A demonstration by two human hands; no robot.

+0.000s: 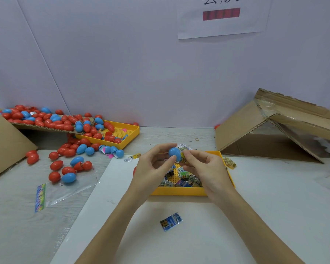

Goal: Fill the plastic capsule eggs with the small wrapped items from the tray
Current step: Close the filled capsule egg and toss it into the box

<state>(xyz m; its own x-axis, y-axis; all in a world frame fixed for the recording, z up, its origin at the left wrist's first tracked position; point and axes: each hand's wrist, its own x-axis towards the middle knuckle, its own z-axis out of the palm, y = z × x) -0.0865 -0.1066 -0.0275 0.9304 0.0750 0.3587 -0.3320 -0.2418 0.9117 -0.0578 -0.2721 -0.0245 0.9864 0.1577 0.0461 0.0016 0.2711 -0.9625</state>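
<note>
Fingers (168, 159) around blue egg (174, 153)

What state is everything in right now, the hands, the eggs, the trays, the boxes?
Left hand: pinching the blue egg.
Right hand: pushing a yellow packet into it.
Blue egg: held over the near tray, not closed.
Near tray: holds packets.
Far tray: partly full of eggs.
Right box: tipped, open.
Blue packet: loose on the table.
</note>
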